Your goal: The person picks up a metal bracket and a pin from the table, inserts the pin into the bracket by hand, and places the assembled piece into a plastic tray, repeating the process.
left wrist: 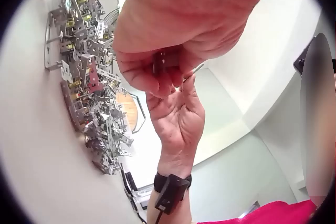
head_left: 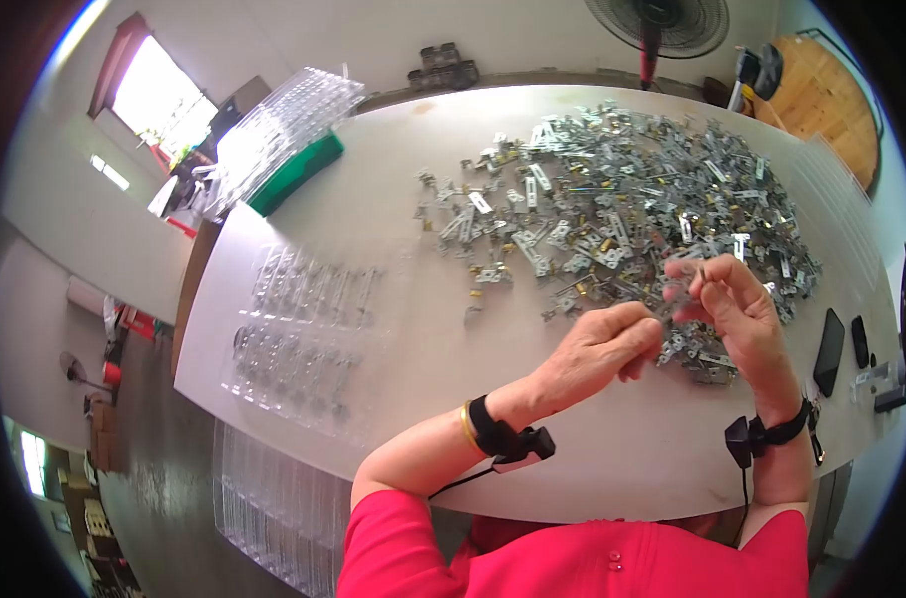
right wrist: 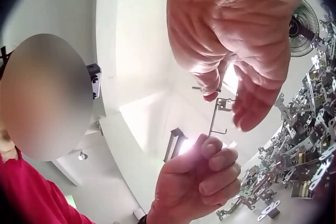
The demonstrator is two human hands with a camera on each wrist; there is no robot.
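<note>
Over the near edge of the parts pile, my left hand (head_left: 603, 349) grips a small metal bracket (right wrist: 214, 116) with bent tabs. In the right wrist view its thumb and curled fingers close round the bracket's lower end. My right hand (head_left: 747, 314) is at the bracket's upper end and pinches a thin metal pin (right wrist: 198, 88) between thumb and fingers. The two hands' fingertips nearly meet in the left wrist view, where the left hand (left wrist: 184, 24) hides most of the bracket. Behind them spreads a large heap of metal brackets (head_left: 622, 199), some with brass-coloured bits.
Clear plastic trays (head_left: 303, 329) holding rows of parts lie on the left of the white table (head_left: 453, 399). Stacked clear trays (head_left: 289, 120) lean by a green bin (head_left: 299, 174) at the far left corner. A phone (head_left: 829, 352) lies at right; a fan (head_left: 662, 25) stands behind.
</note>
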